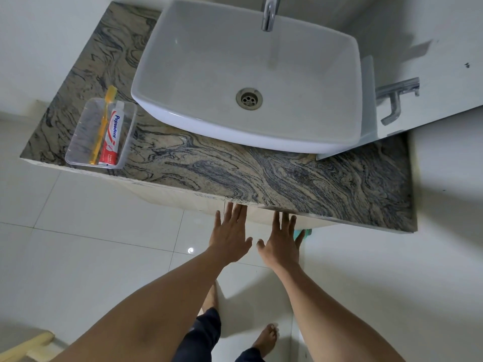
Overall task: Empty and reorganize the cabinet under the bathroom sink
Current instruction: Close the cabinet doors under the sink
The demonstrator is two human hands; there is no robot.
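- cabinet (180, 201): pale cream front, seen only as a narrow strip under the front edge of the marbled counter (287, 176); the rest is hidden by the overhang.
- thin dark vertical seam in the front, about mid-edge.
- teal item (309, 232): sliver below the front edge, right of the seam, mostly hidden.

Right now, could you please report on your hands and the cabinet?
Left hand open, right hand open, both reaching to the cabinet below the counter edge. Doors look shut. Nothing seen blocking the hands.

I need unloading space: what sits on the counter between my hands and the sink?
Nothing: the head view shows bare countertop between left hand, right hand and sink.
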